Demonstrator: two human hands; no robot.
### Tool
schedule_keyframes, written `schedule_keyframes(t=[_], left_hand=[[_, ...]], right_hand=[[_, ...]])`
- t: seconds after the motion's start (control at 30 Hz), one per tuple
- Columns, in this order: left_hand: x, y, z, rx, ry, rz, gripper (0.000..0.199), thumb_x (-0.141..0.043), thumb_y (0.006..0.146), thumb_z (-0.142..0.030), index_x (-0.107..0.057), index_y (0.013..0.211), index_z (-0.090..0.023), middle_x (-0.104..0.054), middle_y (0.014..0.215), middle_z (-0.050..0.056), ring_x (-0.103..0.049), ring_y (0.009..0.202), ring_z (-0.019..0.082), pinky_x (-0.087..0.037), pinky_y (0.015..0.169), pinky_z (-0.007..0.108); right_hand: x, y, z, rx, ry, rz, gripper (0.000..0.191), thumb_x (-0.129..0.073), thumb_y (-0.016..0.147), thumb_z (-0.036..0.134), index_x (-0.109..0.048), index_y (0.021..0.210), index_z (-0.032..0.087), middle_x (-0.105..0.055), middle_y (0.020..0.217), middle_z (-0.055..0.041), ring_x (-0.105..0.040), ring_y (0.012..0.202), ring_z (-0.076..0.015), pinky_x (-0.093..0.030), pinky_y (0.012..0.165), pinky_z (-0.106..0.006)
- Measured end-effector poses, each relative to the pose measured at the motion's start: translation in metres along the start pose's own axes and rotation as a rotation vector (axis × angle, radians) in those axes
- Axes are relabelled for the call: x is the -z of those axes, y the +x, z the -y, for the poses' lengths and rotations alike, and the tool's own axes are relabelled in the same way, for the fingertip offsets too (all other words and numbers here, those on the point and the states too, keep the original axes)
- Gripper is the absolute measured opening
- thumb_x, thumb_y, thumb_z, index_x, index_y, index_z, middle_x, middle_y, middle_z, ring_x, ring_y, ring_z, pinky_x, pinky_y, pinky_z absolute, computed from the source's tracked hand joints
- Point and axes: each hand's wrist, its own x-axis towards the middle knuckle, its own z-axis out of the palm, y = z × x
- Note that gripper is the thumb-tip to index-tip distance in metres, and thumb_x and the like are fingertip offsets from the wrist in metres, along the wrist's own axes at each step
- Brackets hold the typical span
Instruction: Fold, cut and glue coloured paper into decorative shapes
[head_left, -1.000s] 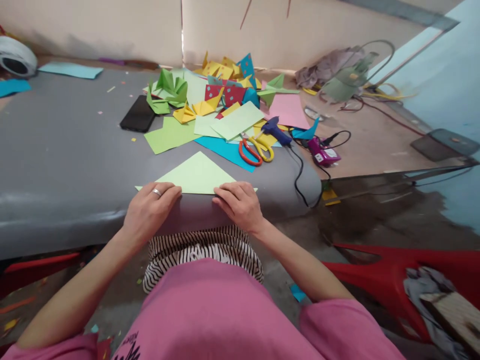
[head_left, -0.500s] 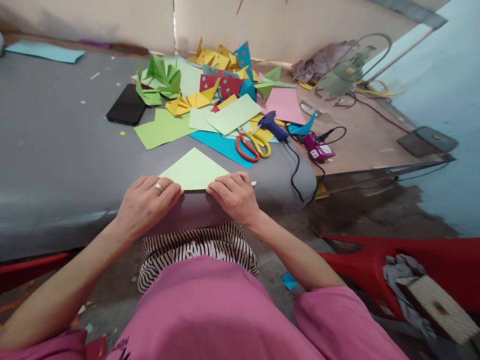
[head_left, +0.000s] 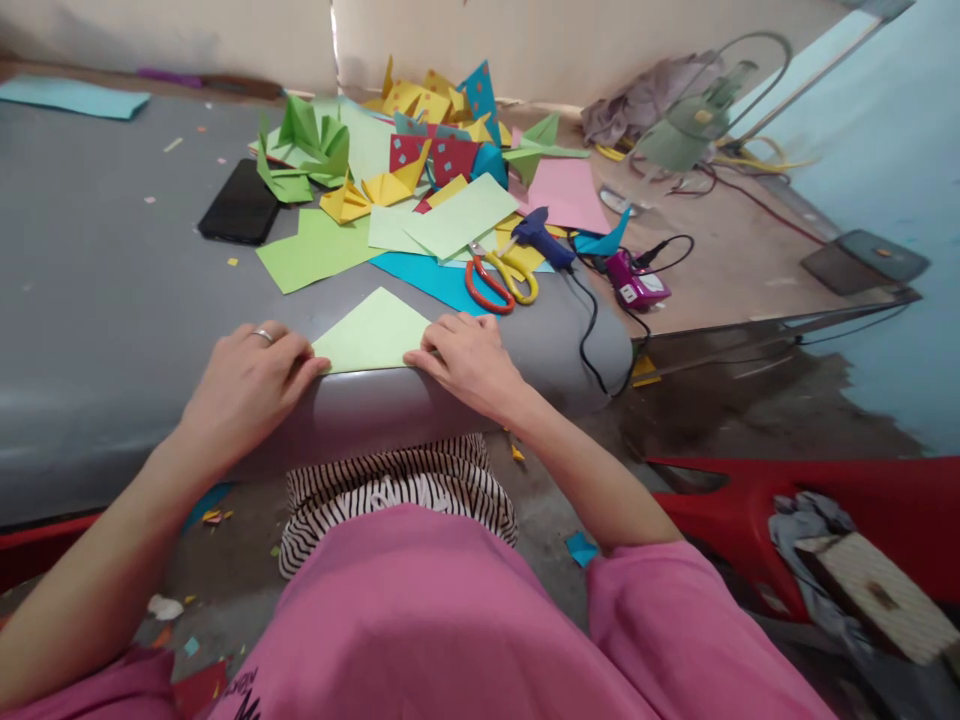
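Observation:
A pale green sheet of paper (head_left: 375,335), folded into a triangle, lies at the rounded front edge of the table with its point away from me and its folded edge toward me. My left hand (head_left: 251,380), a ring on one finger, is closed at the sheet's left corner, thumb and fingertips on it. Closed over the right part of the folded edge is my right hand (head_left: 469,362), its thumb near the crease; it hides the right corner. Just beyond the paper lie scissors (head_left: 501,282) with one red and one yellow handle, and a blue glue gun (head_left: 544,238).
Behind are folded paper shapes (head_left: 322,145) in several colours, loose green sheets (head_left: 319,250) and a black phone (head_left: 240,202). A purple power socket (head_left: 634,280) and a green lamp (head_left: 682,135) stand on the right. Red chairs (head_left: 750,510) flank me.
My left hand has slid left along the folded edge to the corner, its thumb now showing. My right hand stays on the right part. The whole view has shifted slightly.

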Motion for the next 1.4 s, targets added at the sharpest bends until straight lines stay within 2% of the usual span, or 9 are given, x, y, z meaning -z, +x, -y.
schedule_keyframes(t=[0.13,0.23,0.37,0.47,0.53,0.67,0.83,1.17,1.4], left_hand=[[0.002,-0.014,0.022,0.122,-0.042,0.074,0.045,-0.041,0.103,-0.047,-0.068,0.081,-0.019,-0.064,0.082,0.009,-0.058,0.077,0.025,-0.042,0.071,0.039],[0.011,-0.025,0.034,0.207,-0.100,0.108,0.046,-0.041,0.101,-0.049,-0.067,0.080,-0.018,-0.066,0.092,0.011,-0.064,0.094,0.034,-0.046,0.082,0.051],[0.030,-0.029,0.020,0.299,-0.064,-0.077,0.032,-0.045,0.100,-0.039,-0.069,0.100,-0.018,-0.067,0.123,0.012,-0.058,0.121,0.046,-0.043,0.086,0.066],[0.034,-0.026,-0.018,0.069,-0.011,-0.278,0.029,-0.047,0.097,-0.013,-0.066,0.119,-0.018,-0.070,0.128,0.014,-0.065,0.120,0.032,-0.051,0.095,0.055],[0.026,-0.022,-0.047,-0.155,-0.015,-0.273,0.049,-0.049,0.095,-0.007,-0.053,0.142,-0.019,-0.066,0.140,0.012,-0.059,0.132,0.028,-0.046,0.110,0.049],[-0.004,-0.014,-0.082,-0.178,-0.075,-0.165,0.066,-0.053,0.100,-0.034,-0.033,0.157,-0.008,-0.056,0.148,0.023,-0.053,0.139,0.036,-0.041,0.116,0.053],[-0.024,-0.014,-0.081,-0.170,-0.096,-0.130,0.076,-0.055,0.098,-0.049,-0.036,0.154,-0.002,-0.059,0.143,0.028,-0.058,0.133,0.040,-0.044,0.113,0.054],[-0.024,-0.019,-0.079,-0.188,-0.136,-0.141,0.079,-0.061,0.096,-0.046,-0.032,0.157,-0.003,-0.058,0.144,0.028,-0.058,0.133,0.041,-0.042,0.115,0.054],[-0.023,-0.016,-0.081,-0.172,-0.126,-0.130,0.075,-0.058,0.096,-0.051,-0.039,0.153,-0.005,-0.060,0.141,0.028,-0.059,0.130,0.041,-0.044,0.111,0.054]], right_hand=[[0.003,0.002,0.002,-0.016,0.009,0.031,0.032,-0.055,0.102,0.045,-0.065,0.085,0.019,-0.071,0.102,-0.0062,-0.056,0.098,-0.0247,-0.023,0.081,-0.037],[0.005,0.003,0.003,-0.023,0.013,0.050,0.032,-0.056,0.102,0.044,-0.065,0.086,0.018,-0.072,0.103,-0.0068,-0.057,0.100,-0.0253,-0.024,0.082,-0.037],[0.008,0.004,0.004,-0.017,0.014,0.066,0.031,-0.056,0.102,0.043,-0.066,0.086,0.017,-0.072,0.102,-0.0075,-0.057,0.099,-0.0254,-0.024,0.081,-0.037],[0.009,0.004,0.003,-0.010,-0.004,0.068,0.032,-0.056,0.102,0.043,-0.066,0.086,0.017,-0.071,0.100,-0.0081,-0.057,0.098,-0.0254,-0.024,0.080,-0.037],[0.008,0.003,0.003,-0.002,-0.016,0.057,0.032,-0.056,0.102,0.043,-0.066,0.086,0.017,-0.071,0.099,-0.0082,-0.057,0.097,-0.0252,-0.024,0.080,-0.036],[0.008,0.003,0.004,-0.001,-0.023,0.045,0.032,-0.055,0.102,0.043,-0.066,0.087,0.018,-0.071,0.098,-0.0077,-0.056,0.097,-0.0247,-0.024,0.080,-0.036],[0.010,0.001,0.003,0.009,-0.039,0.052,0.033,-0.052,0.104,0.042,-0.068,0.088,0.017,-0.071,0.099,-0.0076,-0.056,0.097,-0.0241,-0.024,0.080,-0.037],[0.017,-0.016,-0.036,-0.167,-0.024,0.086,0.031,-0.054,0.100,0.042,-0.063,0.082,0.019,-0.068,0.099,-0.0068,-0.055,0.096,-0.0241,-0.027,0.081,-0.037],[0.019,-0.022,-0.038,-0.184,0.064,0.020,0.027,-0.056,0.097,0.039,-0.063,0.081,0.019,-0.068,0.097,-0.0055,-0.055,0.096,-0.0227,-0.029,0.083,-0.036]])
